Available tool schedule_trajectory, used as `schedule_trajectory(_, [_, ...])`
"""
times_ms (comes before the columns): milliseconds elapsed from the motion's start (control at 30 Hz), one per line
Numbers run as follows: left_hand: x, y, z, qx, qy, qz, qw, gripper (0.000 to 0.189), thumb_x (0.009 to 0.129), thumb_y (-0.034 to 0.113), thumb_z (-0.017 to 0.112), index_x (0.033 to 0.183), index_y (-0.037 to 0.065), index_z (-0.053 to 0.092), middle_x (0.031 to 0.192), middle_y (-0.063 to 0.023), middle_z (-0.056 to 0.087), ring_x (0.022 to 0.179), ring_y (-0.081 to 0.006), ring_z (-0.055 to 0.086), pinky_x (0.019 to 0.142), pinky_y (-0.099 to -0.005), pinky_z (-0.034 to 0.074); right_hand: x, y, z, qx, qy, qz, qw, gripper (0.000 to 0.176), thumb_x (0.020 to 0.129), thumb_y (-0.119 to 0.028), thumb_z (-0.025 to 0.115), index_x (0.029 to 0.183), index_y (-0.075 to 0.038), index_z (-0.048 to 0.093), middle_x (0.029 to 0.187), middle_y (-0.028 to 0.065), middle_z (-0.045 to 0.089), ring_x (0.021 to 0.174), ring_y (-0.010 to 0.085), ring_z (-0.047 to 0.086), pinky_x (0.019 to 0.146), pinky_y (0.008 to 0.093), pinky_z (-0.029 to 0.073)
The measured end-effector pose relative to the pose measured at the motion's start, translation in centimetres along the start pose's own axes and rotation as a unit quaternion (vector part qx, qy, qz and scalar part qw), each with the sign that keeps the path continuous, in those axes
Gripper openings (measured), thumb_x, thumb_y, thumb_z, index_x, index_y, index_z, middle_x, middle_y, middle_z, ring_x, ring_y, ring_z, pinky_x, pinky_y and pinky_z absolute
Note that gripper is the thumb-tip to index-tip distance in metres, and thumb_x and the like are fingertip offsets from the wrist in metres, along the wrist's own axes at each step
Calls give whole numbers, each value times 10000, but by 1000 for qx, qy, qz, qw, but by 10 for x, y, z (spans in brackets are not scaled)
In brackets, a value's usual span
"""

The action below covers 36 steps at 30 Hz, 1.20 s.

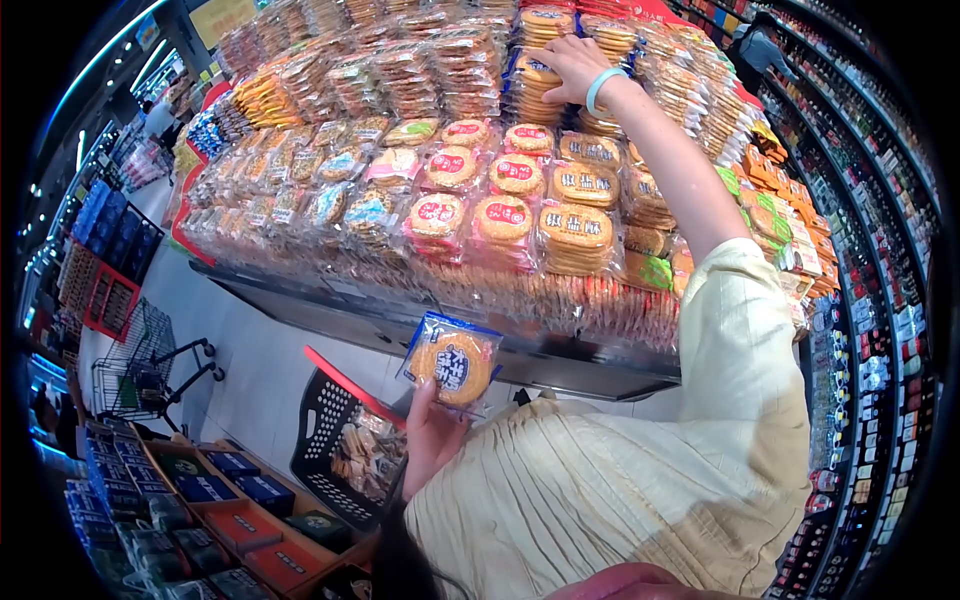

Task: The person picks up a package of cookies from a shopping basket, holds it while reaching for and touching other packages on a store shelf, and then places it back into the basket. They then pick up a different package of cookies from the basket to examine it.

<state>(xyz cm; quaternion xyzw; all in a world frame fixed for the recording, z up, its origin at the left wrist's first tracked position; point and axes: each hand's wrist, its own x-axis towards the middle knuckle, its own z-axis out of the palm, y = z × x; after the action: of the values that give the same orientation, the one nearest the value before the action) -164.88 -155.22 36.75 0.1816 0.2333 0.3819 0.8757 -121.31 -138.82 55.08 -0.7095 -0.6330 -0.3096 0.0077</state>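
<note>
My left hand grips a round biscuit pack with blue edges and a blue label, thumb on its front, held low before the display. My right arm reaches to the back of the display, a pale blue band round the wrist. There my right hand lies with fingers spread over a stack of blue-edged packs; whether the fingertips touch the top pack is hard to tell. Nearer me are stacks of red-labelled round biscuits and oval yellow ones.
A black basket with a red handle, holding small packs, is below left of the display. Further left is a shopping cart. Boxes fill the lower left. Tall shelves line the right, with another person at the upper right.
</note>
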Motion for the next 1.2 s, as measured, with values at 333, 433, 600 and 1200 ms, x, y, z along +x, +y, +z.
schedule_trajectory(333, [3,4,-17,34,-13,0,999,440,950,339,526,1291,66,472,1168,-65,625,1028,-205,628,827,-337,535,1,6,3,15,2,-26,1000,678,749,-375,728,1336,-132,492,1251,161,533,1199,333,458,1007,442,357])
schedule_trajectory(433, [5,4,-20,24,-11,21,999,428,973,311,499,1310,52,451,1230,-69,595,1094,-207,600,908,-361,498,-8,-8,-20,40,-15,-23,999,643,709,-336,745,1261,-77,538,1133,183,567,1090,356,499,953,432,383])
schedule_trajectory(600, [3,7,-18,13,9,37,999,460,973,312,507,1350,66,408,1275,-81,573,1152,-211,574,979,-396,461,-39,-66,-66,158,59,-128,977,641,748,-367,734,1271,-69,515,1190,196,547,1145,366,486,975,441,378])
schedule_trajectory(1200, [9,20,-22,70,90,253,961,393,929,93,578,1295,37,447,1244,-87,557,1122,-190,556,987,-366,431,-194,-270,-80,515,-147,-59,842,580,815,-415,694,1212,-29,523,865,97,680,706,208,672,638,321,537])
